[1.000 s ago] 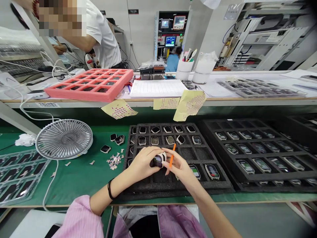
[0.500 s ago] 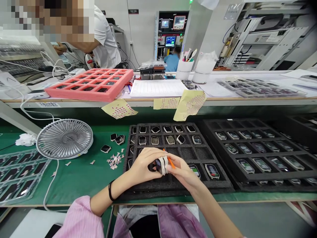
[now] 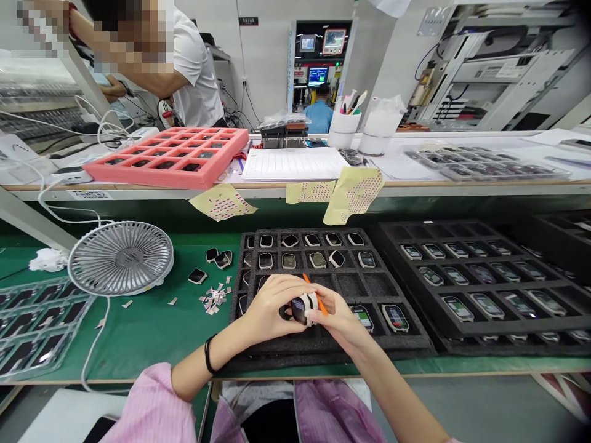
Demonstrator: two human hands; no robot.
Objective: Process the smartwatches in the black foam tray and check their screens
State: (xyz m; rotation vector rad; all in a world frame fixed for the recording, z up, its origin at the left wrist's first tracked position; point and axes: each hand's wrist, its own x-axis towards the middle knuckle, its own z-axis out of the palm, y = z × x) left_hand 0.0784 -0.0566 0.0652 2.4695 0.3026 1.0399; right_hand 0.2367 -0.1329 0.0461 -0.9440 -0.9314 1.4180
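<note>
Over the black foam tray [image 3: 353, 284], my left hand [image 3: 268, 312] curls round a smartwatch [image 3: 299, 310] with a dark screen and a pale case. My right hand [image 3: 340, 315] has its fingers closed on a thin orange stick-like tool [image 3: 322, 306] and presses against the watch's right side. A dark gap shows between two pale parts there; whether they are joined is hidden by the fingers. Around the hands, the tray's compartments hold several watches, among them one with a lit screen [image 3: 396, 318] to the right of my right hand.
Left of the tray lie loose watches [image 3: 197, 277] and a pile of small tabs [image 3: 215, 299]. A grey fan [image 3: 120, 257] stands farther left, beside a clear tray [image 3: 69, 344]. More black trays [image 3: 446, 320] are at right. A pink foam tray [image 3: 207, 175] sits on the shelf; a person [image 3: 196, 74] stands behind.
My hands and the watch have shifted slightly right, and the watch has turned a little so more of its screen shows. The person behind has moved an arm.
</note>
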